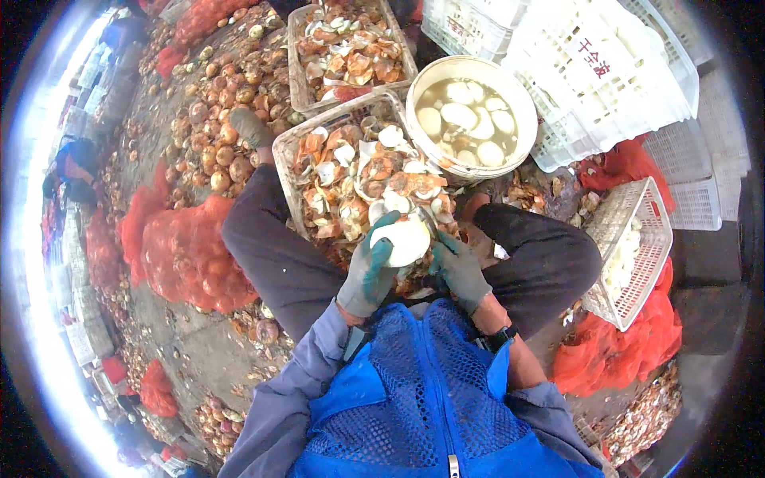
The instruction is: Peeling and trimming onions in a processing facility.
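A white peeled onion (408, 240) is in my left hand (370, 271), whose gloved fingers wrap round its left side. My right hand (460, 271), in a grey and green glove, is closed close to the onion's right side. What it grips is too small and hidden to name, though a thin dark edge shows by the onion. Under and beyond both hands, between my knees, stands a crate (280, 163) heaped with onion skins (331, 171). Just past it on the right, a round white bucket (522, 119) holds peeled onions in cloudy liquid.
A second crate of skins (351, 52) stands farther off. Unpeeled onions (219, 143) cover the floor at left, beside a full red mesh sack (195, 255). White plastic crates (606, 72) are stacked at far right. A tilted basket (641, 267) with pale pieces sits by my right knee.
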